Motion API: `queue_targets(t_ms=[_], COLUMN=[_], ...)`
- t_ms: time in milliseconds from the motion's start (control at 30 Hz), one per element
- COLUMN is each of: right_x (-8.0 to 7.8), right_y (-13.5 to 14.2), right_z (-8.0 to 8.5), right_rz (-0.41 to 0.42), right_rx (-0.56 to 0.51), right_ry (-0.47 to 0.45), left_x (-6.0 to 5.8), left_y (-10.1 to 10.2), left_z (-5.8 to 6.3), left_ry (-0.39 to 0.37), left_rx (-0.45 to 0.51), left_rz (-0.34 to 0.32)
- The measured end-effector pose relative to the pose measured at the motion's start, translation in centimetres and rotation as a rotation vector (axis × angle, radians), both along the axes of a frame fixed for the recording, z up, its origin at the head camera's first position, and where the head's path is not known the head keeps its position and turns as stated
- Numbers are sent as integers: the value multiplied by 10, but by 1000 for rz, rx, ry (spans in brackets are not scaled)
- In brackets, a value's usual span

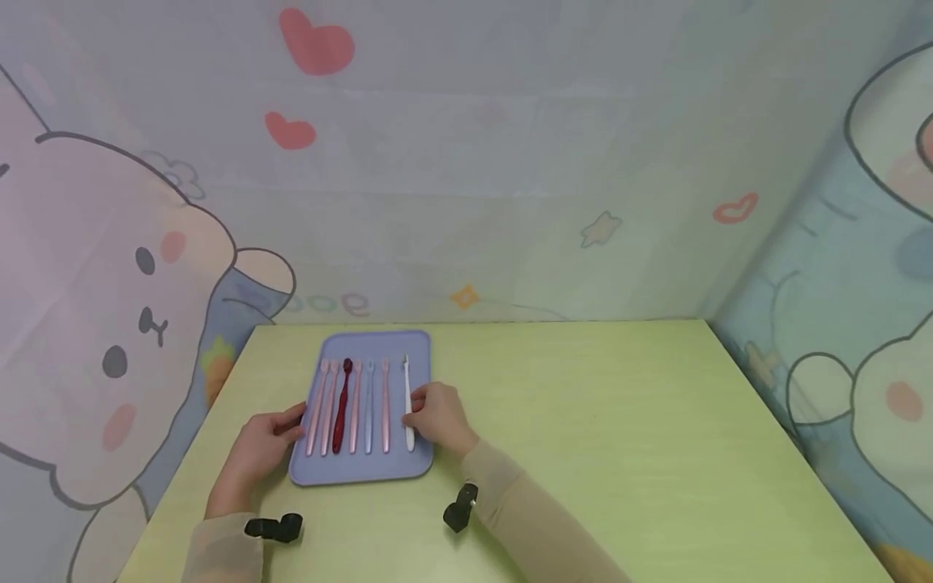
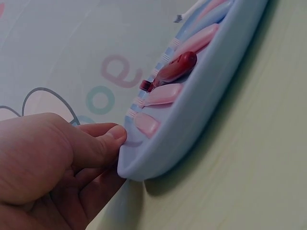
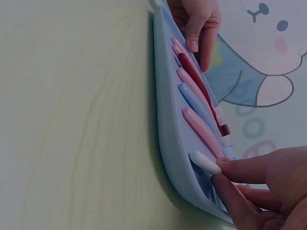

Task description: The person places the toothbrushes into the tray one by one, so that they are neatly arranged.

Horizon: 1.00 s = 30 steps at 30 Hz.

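A blue-purple tray [image 1: 357, 474] lies on the table with several toothbrushes side by side on it. My left hand [image 1: 261, 445] holds the tray's left edge; in the left wrist view its thumb [image 2: 116, 133] is at the rim and the other fingers are lower down outside. Between thumb and fingers, my right hand [image 1: 440, 417] pinches a white toothbrush [image 1: 410, 429] by its handle, over the tray's right side. Left of it lie a pink toothbrush [image 1: 385, 413], a blue toothbrush [image 1: 368, 417], a dark red toothbrush [image 1: 340, 417] and more pink ones, heads toward the back.
The yellow-green table [image 1: 619, 429] extends to the right of the tray. Behind it hangs a printed cloth [image 1: 510, 162] with hearts and cartoon animals, which also covers both sides. A black wrist camera [image 1: 275, 529] sits at the left cuff, another black camera [image 1: 461, 508] at the right.
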State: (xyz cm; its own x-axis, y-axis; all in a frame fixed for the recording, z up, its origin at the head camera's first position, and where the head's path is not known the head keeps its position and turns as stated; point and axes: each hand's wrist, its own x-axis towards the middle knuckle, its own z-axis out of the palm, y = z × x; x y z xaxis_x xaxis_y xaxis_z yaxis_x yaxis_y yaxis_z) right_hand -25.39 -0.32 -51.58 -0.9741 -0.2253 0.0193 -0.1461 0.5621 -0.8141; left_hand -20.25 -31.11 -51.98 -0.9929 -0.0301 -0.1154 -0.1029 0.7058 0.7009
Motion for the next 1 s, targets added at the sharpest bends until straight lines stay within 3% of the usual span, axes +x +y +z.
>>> queue_targets(t_ms=[467,900,933,1000], right_x=[5,8,4,4], right_y=[-7,-4,-5,-5], right_z=[-5,-1,-10,-9], right_rz=[40,63,63,61], right_rx=[144,149,151,148], right_ry=[105,153,188,202], left_x=[1,0,0,-1], left_y=[-2,-2,-2,-2], left_z=[0,-2,-2,-2], left_ry=[30,21,23,26], left_rx=[-19,-1,1,0], left_rz=[-22,-17,-17,-16])
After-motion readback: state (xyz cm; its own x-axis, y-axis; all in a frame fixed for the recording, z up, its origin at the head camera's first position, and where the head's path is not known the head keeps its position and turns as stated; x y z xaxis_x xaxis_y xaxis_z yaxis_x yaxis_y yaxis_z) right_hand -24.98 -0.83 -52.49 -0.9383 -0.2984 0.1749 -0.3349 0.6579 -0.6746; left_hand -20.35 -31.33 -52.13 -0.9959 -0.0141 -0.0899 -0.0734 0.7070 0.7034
